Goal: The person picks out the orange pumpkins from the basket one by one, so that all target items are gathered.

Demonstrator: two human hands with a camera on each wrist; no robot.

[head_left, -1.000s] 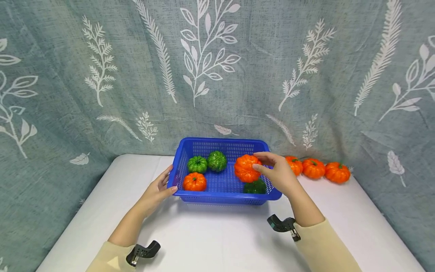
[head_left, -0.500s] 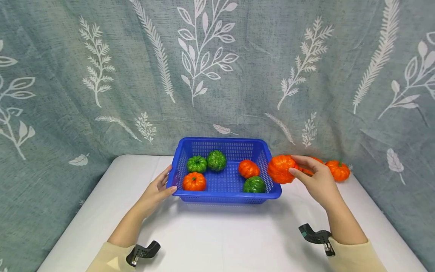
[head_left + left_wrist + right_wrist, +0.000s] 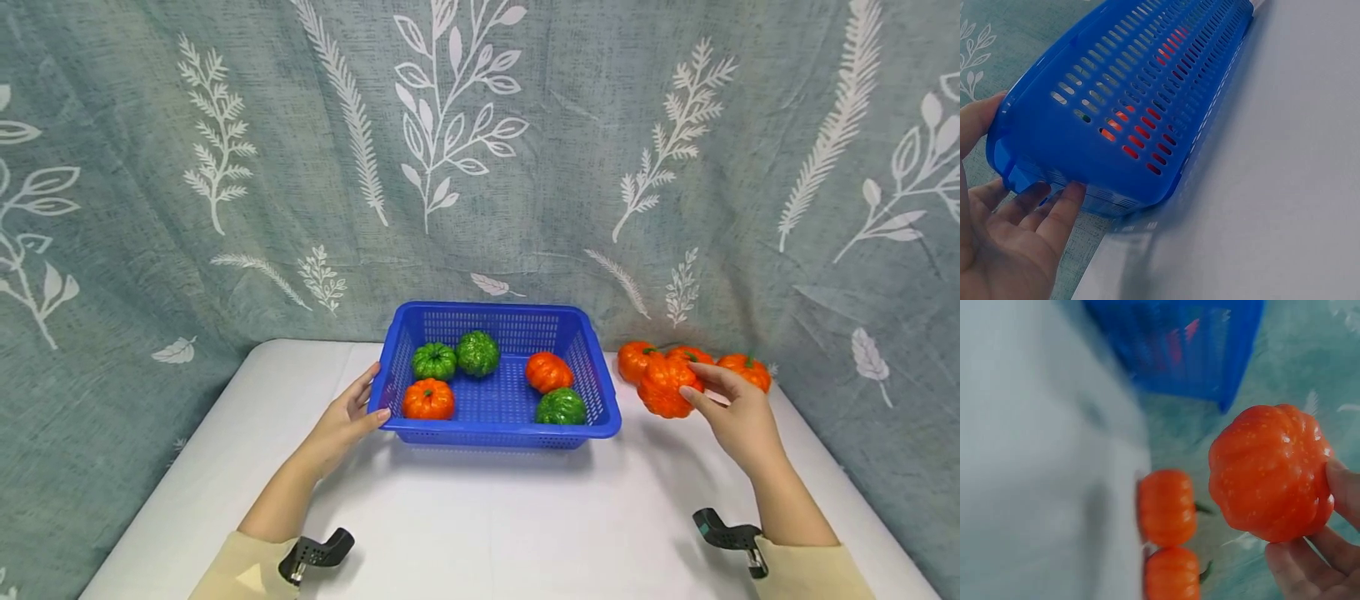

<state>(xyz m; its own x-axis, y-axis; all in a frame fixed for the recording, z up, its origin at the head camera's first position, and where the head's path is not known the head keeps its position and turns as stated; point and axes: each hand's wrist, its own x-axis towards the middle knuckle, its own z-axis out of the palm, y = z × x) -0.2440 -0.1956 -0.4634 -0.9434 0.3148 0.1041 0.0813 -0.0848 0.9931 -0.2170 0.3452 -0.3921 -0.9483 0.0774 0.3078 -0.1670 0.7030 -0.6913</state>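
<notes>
My right hand (image 3: 742, 425) holds a small orange pumpkin (image 3: 666, 389) between thumb and fingers, above the table to the right of the blue basket (image 3: 495, 429). In the right wrist view the ribbed, glossy pumpkin (image 3: 1269, 475) is seen up close, its stem out of sight. My left hand (image 3: 345, 429) grips the basket's left end. In the left wrist view the thumb lies at the rim of the basket (image 3: 1054, 137) and the fingers are below it. Inside the basket are two orange pumpkins (image 3: 429, 400) and three green ones (image 3: 477, 354).
Three orange pumpkins (image 3: 636, 361) stand in a row at the back right of the white table (image 3: 480, 517), partly hidden by the held one. A grey-green leaf-patterned curtain (image 3: 525, 167) hangs behind the basket and at both sides.
My right hand has carried the orange pumpkin from above the basket, out over its right rim, to a spot before the row at right. The left hand and basket have stayed put.
</notes>
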